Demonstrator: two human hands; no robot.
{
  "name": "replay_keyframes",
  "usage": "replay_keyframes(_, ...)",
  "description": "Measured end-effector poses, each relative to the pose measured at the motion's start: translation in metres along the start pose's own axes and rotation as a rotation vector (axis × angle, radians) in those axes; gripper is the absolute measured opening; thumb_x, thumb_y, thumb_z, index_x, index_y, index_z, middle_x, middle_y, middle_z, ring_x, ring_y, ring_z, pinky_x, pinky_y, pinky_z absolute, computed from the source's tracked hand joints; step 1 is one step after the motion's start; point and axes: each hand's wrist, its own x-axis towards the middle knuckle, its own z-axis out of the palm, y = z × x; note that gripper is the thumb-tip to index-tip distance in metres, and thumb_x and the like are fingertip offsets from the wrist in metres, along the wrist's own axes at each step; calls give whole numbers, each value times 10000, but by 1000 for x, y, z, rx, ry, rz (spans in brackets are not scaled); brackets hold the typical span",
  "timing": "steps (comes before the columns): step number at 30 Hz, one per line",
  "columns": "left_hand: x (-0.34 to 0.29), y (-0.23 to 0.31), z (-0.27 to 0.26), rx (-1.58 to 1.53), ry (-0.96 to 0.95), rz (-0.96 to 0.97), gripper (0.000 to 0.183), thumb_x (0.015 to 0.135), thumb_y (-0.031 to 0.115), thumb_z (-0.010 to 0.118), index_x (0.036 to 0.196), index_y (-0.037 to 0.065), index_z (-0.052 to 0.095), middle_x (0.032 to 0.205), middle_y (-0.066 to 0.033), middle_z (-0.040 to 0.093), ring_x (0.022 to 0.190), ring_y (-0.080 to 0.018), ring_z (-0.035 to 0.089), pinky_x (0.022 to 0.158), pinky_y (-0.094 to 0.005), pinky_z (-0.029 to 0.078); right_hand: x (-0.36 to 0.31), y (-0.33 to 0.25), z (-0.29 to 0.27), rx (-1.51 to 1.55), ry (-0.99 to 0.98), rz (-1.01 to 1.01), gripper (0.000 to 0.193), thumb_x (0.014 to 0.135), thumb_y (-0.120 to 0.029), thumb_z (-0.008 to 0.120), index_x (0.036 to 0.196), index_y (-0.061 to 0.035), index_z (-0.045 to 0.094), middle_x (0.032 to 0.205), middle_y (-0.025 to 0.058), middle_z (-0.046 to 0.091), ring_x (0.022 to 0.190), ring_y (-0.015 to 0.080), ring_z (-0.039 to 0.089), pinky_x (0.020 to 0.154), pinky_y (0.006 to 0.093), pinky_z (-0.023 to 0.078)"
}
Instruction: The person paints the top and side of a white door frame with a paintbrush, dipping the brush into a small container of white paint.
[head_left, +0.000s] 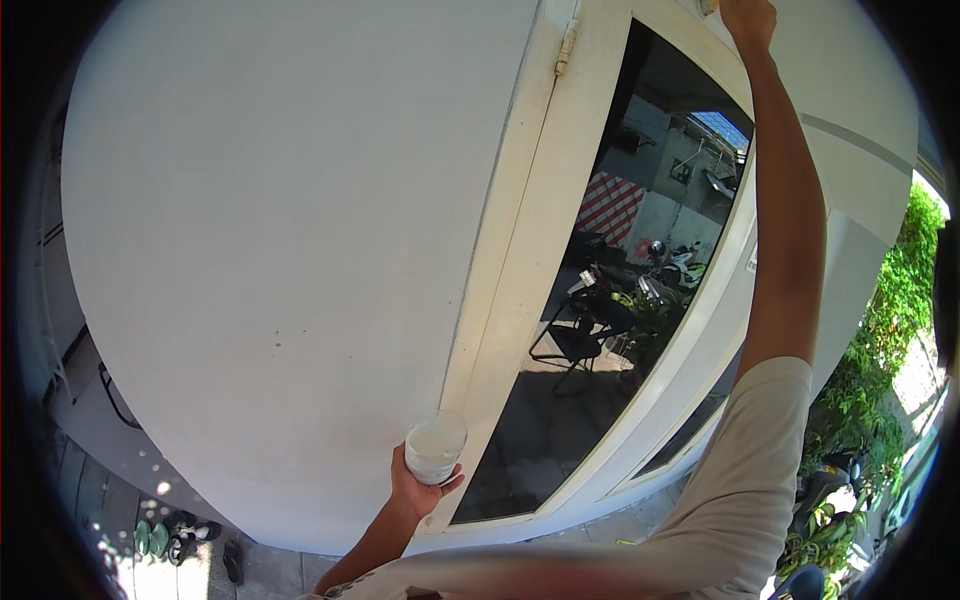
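Green sandals point(160, 540) lie on grey paving point(285, 572) at your lower left, below the edge of a smooth white wall point(280, 220) whose broad bare face leaves open room. Your left hand point(410, 490) grasps a round whitish plastic tub point(436, 450), near the cream-painted door point(560, 190) with its dark glass pane point(540, 450). A small tan piece point(709, 6) shows beside your raised right hand point(748, 20), curled at the view's top edge; whether it grips anything, I cannot tell. Leafy green plants point(885, 330) stand farther right.
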Motion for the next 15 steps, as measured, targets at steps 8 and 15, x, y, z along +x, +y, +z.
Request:
replay_keyframes(8, 0, -6, 7, 29, 32, -13, 632, 883, 590, 337, 1276, 134, 532, 1137, -150, 570, 961, -359, 567, 921, -539, 473, 34, -60, -13, 1029, -75, 563, 187, 870, -118, 659, 816, 60, 641, 700, 134, 660, 623, 180, 673, 582, 305, 556)
replay_keyframes(15, 2, -6, -2, -14, -37, -56, 594, 877, 549, 374, 1283, 149, 542, 1198, -149, 572, 995, -377, 574, 904, -549, 475, 5, 96, -15, -19, -147, 473, 429, 807, -454, 645, 907, -51, 756, 753, 107, 728, 817, 282, 713, 787, 389, 548)
